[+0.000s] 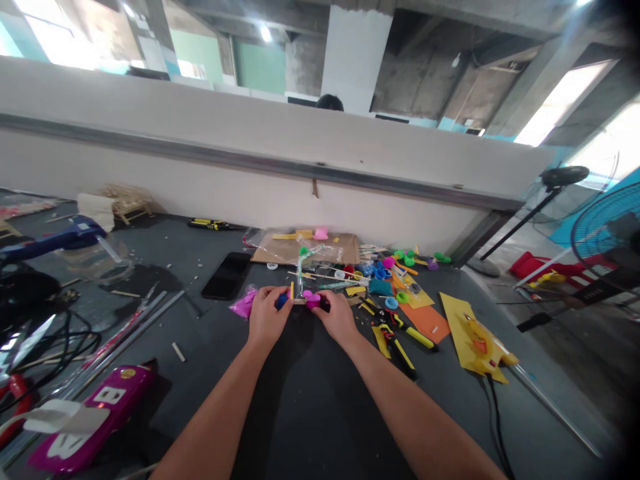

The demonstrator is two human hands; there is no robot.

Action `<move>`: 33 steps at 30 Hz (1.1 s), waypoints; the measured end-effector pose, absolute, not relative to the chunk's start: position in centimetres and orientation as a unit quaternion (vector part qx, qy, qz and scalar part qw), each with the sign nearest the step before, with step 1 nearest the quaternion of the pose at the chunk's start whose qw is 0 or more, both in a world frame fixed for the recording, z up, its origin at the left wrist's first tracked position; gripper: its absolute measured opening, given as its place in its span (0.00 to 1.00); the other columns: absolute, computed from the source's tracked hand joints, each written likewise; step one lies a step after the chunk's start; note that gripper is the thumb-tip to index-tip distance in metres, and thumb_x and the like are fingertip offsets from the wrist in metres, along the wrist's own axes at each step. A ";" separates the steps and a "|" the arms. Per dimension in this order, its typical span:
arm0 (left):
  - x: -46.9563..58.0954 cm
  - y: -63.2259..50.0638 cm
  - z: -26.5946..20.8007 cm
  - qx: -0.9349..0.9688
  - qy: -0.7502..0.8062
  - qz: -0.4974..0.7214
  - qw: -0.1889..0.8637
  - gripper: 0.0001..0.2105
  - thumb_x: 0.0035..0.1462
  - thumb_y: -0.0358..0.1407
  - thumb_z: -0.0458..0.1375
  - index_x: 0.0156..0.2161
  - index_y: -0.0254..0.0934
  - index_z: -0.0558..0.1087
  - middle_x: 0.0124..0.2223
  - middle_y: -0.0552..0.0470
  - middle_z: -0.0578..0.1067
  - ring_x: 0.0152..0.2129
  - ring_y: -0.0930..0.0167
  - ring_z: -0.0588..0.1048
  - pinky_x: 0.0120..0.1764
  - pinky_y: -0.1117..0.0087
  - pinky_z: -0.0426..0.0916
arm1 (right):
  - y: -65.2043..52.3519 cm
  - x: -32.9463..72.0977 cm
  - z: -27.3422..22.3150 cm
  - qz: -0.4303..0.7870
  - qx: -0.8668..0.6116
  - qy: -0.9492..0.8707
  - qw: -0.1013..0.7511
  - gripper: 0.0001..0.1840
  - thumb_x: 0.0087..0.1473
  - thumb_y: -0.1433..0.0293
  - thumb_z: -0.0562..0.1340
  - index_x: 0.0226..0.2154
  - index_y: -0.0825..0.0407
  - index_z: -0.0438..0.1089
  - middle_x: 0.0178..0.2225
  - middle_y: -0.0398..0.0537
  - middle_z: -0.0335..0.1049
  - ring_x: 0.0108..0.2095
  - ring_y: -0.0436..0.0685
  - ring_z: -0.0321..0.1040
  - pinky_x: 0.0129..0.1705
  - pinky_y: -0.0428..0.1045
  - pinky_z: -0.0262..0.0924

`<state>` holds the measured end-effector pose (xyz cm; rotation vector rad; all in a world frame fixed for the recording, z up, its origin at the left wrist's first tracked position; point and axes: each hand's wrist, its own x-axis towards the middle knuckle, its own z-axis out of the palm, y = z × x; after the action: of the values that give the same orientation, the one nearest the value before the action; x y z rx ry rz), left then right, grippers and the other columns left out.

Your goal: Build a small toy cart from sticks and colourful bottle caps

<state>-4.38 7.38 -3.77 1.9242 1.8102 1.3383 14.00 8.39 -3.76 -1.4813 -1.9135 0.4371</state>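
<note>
My left hand [270, 312] is closed on the left end of a small craft model, its fingertips around a dark blue round piece [282, 301]. My right hand [336, 316] pinches the model's other end, at the magenta caps [313, 299]. Between the hands runs a thin light strip, and a short yellow stick [292, 291] stands up near the left fingers. Behind it rises a clear bent tube [301, 270] with a green piece [303, 251] at its top; whether it is joined to the model I cannot tell. A bag of magenta material [244, 304] lies beside my left hand.
A black phone [227, 275] lies left of the hands. Pliers [397, 347], coloured caps [391, 303] and orange card [425, 320] are scattered to the right. A yellow glue gun [483, 343] rests at far right, a magenta power strip [100, 420] at front left. A white partition [225, 187] stands behind.
</note>
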 end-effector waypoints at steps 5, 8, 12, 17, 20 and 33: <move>-4.4 7.4 -3.6 0.647 0.605 0.455 0.089 0.12 0.53 0.39 0.55 0.43 0.41 0.73 0.39 0.48 0.70 0.38 0.66 0.70 0.44 0.63 0.65 | 8.4 14.0 -3.8 0.165 -0.565 -0.736 0.334 0.17 0.45 0.69 0.65 0.41 0.47 0.69 0.34 0.45 0.70 0.38 0.57 0.64 0.40 0.50 0.58; -4.4 7.6 -3.7 0.646 0.604 0.459 0.088 0.11 0.53 0.38 0.55 0.41 0.41 0.74 0.38 0.48 0.70 0.38 0.66 0.70 0.43 0.63 0.66 | 8.4 14.0 -3.8 0.168 -0.566 -0.735 0.333 0.17 0.45 0.69 0.65 0.41 0.47 0.69 0.34 0.45 0.70 0.38 0.57 0.64 0.40 0.50 0.58; -4.4 7.7 -3.7 0.648 0.601 0.460 0.083 0.11 0.52 0.38 0.56 0.40 0.40 0.74 0.37 0.48 0.70 0.38 0.66 0.70 0.43 0.64 0.66 | 8.5 14.0 -3.9 0.169 -0.565 -0.736 0.333 0.17 0.45 0.69 0.65 0.41 0.48 0.69 0.34 0.45 0.71 0.39 0.57 0.64 0.40 0.49 0.58; -4.4 7.6 -3.8 0.645 0.602 0.463 0.081 0.13 0.53 0.40 0.55 0.43 0.41 0.74 0.39 0.48 0.70 0.39 0.66 0.70 0.42 0.64 0.66 | 8.5 14.0 -3.9 0.164 -0.567 -0.736 0.332 0.17 0.46 0.68 0.65 0.41 0.47 0.69 0.34 0.45 0.70 0.38 0.57 0.64 0.40 0.50 0.58; -4.4 7.6 -3.9 0.646 0.602 0.463 0.081 0.11 0.53 0.38 0.55 0.41 0.41 0.74 0.38 0.48 0.70 0.39 0.66 0.70 0.42 0.63 0.66 | 8.5 14.0 -3.9 0.165 -0.567 -0.736 0.331 0.17 0.46 0.68 0.65 0.41 0.48 0.69 0.34 0.46 0.70 0.38 0.57 0.64 0.40 0.50 0.58; -4.6 7.3 -3.4 0.646 0.608 0.454 0.084 0.14 0.52 0.39 0.57 0.45 0.42 0.73 0.40 0.48 0.69 0.39 0.66 0.69 0.44 0.64 0.66 | 8.4 14.0 -3.9 0.163 -0.566 -0.737 0.332 0.17 0.45 0.69 0.65 0.41 0.48 0.69 0.34 0.45 0.70 0.38 0.57 0.64 0.39 0.49 0.58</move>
<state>-4.62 7.30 -3.42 1.9267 1.8142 1.3534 13.99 8.44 -3.89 -1.4778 -1.9248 0.4265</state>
